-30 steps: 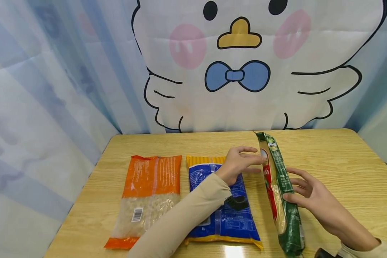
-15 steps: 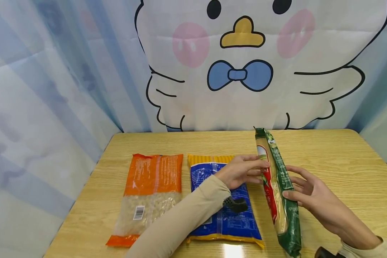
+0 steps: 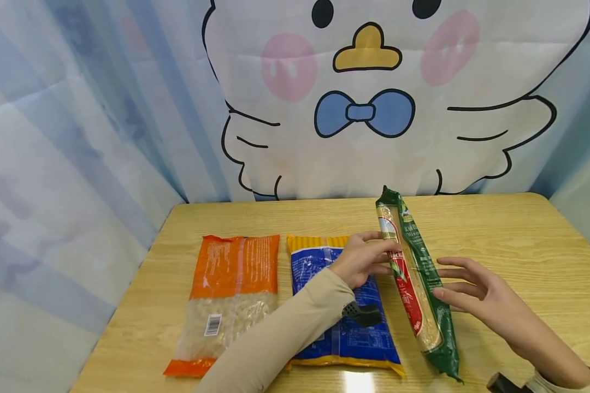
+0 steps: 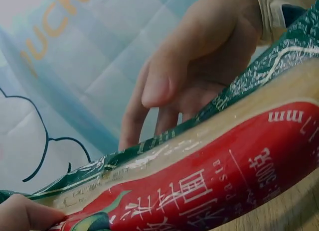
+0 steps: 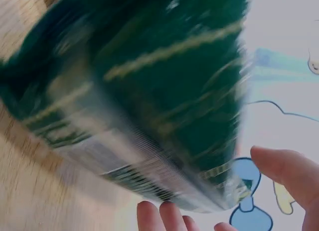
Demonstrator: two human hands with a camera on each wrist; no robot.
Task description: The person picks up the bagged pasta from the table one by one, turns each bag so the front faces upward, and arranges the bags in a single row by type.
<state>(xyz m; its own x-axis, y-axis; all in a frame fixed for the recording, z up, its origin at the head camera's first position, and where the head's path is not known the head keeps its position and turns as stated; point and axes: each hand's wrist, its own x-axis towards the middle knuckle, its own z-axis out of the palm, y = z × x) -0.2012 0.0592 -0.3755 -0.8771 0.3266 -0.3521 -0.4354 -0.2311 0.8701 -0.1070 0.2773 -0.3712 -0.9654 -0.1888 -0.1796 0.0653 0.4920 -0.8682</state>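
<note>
A long pack of pasta (image 3: 418,284), green with a red label and a clear window, stands tilted on its narrow side at the right of the table. My left hand (image 3: 366,257) holds its left edge, one fingertip over the front and other fingers passing behind. In the left wrist view a fingertip (image 4: 30,213) lies on the label's end. My right hand (image 3: 477,292) is at the green right side, fingers spread and thumb tip right at the edge. The right wrist view shows its thumb (image 5: 284,166) off the pack and fingertips close to the pack's edge.
An orange bag with a clear lower half (image 3: 236,267) lies flat at the left of the wooden table (image 3: 511,229). Beside it is a blue and yellow bag (image 3: 354,341), partly under my left forearm. A cartoon-printed curtain (image 3: 364,164) hangs behind the table.
The pasta pack has turned its front more upward, its top swinging to the left. My left hand has come onto its edge; my right hand's fingers have eased away from its side.
</note>
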